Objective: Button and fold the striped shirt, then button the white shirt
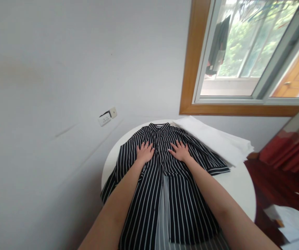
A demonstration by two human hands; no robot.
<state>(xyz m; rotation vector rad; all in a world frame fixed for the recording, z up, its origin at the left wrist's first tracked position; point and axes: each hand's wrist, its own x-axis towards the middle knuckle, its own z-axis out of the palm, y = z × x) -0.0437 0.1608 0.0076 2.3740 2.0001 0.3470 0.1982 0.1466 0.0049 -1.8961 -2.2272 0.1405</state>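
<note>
A black shirt with white stripes [162,194] lies spread face up on a round white table [239,187], collar toward the wall. My left hand [144,152] rests flat on the shirt's left chest, fingers spread. On the right chest my right hand [180,150] lies flat too, fingers apart. Neither hand holds anything. The shirt's front is parted below the hands, and its short sleeves stretch out to both sides.
A folded white cloth [217,139] lies on the table's far right. A white wall with a socket [107,116] stands behind. A wood-framed window [191,69] is at upper right. Red fabric [290,149] and dark red floor lie to the right.
</note>
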